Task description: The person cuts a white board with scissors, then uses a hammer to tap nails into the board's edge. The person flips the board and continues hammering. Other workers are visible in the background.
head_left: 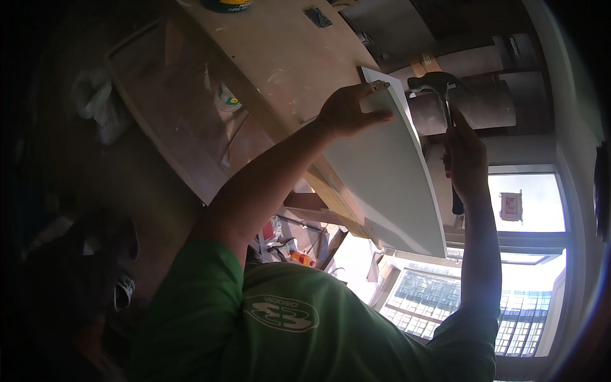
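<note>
Right grip (466,153) wrapped round hammer (439,81); left grip (349,112) at pale panel (385,165), hold unclear; white-green tub (226,99), contents hidden.

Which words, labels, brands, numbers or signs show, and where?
Green cloth shirt: pale oval emblem with lettering, not transcribed.
Round white tub: green label, too small to read.
Round dark container, top edge: partial lettering, not transcribed.
Pale rectangular sign at bright window: reddish marks, too blurred.

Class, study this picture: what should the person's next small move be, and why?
Probably ease the left hand back from the small metal piece at the corner of the white panel before any strike: that hand is right by the piece, while the right hand grips the hammer, whose head appears close to the corner.
</note>
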`<state>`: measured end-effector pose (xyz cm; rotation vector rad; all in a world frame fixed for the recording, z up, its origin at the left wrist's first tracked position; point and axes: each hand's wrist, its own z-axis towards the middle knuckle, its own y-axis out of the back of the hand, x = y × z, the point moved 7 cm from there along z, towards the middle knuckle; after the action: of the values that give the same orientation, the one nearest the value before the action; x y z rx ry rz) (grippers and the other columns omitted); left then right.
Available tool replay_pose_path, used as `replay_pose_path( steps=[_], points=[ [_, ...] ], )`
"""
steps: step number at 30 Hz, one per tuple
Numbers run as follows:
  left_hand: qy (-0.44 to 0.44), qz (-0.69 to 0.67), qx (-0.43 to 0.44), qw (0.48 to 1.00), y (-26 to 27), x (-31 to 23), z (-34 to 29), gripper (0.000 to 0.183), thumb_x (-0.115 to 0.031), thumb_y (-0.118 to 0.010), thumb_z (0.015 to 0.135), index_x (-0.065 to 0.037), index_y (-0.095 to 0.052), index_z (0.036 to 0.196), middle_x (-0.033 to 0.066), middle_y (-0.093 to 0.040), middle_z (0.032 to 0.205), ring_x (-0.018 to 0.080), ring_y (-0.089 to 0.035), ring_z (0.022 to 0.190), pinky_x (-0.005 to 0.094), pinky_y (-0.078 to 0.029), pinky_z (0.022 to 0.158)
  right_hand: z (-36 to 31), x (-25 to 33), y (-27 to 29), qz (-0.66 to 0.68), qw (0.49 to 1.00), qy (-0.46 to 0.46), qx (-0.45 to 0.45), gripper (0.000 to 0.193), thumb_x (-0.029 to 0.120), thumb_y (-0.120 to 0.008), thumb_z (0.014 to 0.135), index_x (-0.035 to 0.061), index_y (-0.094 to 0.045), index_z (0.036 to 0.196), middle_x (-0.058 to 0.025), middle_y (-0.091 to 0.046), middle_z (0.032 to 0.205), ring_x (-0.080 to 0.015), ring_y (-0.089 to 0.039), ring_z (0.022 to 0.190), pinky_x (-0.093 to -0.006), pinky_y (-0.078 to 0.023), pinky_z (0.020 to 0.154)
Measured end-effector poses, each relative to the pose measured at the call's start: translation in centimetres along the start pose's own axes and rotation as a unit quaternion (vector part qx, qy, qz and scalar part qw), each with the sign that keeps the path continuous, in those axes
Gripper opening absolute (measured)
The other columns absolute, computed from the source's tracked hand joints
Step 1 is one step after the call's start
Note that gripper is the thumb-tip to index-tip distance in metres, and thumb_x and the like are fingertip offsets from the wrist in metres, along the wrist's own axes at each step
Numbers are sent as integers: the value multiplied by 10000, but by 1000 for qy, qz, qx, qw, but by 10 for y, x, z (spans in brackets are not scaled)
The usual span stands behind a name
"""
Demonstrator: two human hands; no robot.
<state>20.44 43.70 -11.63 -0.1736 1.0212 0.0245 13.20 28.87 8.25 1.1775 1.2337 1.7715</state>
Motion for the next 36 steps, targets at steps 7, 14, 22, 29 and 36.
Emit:
replay_pose_path(
  steps=[7, 14, 22, 29, 36],
  points=[
    [27, 2, 48, 998, 0, -1, 1, 735, -618, -804, 777, -35, -685, 1209, 149, -746, 1097, 293, -716, 1044, 393, -547, 943, -24, -8, 1, -55, 995, -77, 32, 470, 77, -454, 1067, 100, -473, 1536, -168, -679, 1173, -141, -640, 821, -312, -521, 757],
    [3, -11, 30, 999, -1, -5, -2, 631, -578, -820, 794, -53, -702, 1123, 125, -745, 1008, 262, -723, 952, 382, -553, 875, -57, -31, 7, -13, 995, -95, 8, 487, 112, -442, 1070, 146, -465, 1555, 36, -467, 706, -22, -419, 516, -217, -388, 456],
    [-11, -10, 15, 1000, -2, -4, 0, 612, -583, -820, 803, -39, -701, 1058, 117, -741, 940, 244, -721, 892, 370, -552, 830, -76, -47, 18, -34, 986, -165, 18, 498, 52, -490, 1060, 105, -460, 1554, -163, -716, 1209, -89, -601, 733, -284, -521, 688],
    [12, 8, 26, 1000, -4, 3, 0, 649, -622, -812, 782, -42, -696, 1050, 123, -742, 949, 268, -724, 898, 389, -557, 821, -92, -62, 22, 7, 988, -153, 17, 502, 55, -489, 1058, 88, -450, 1557, -130, -715, 1053, -74, -525, 682, -268, -489, 678],
    [24, 16, 40, 999, -4, 0, -1, 680, -658, -801, 771, -35, -688, 1020, 132, -739, 931, 271, -728, 883, 393, -561, 807, -104, -62, 22, -69, 997, -45, 11, 484, 69, -472, 1065, 101, -468, 1548, 7, -528, 729, -45, -476, 578, -235, -429, 540]
  ],
)
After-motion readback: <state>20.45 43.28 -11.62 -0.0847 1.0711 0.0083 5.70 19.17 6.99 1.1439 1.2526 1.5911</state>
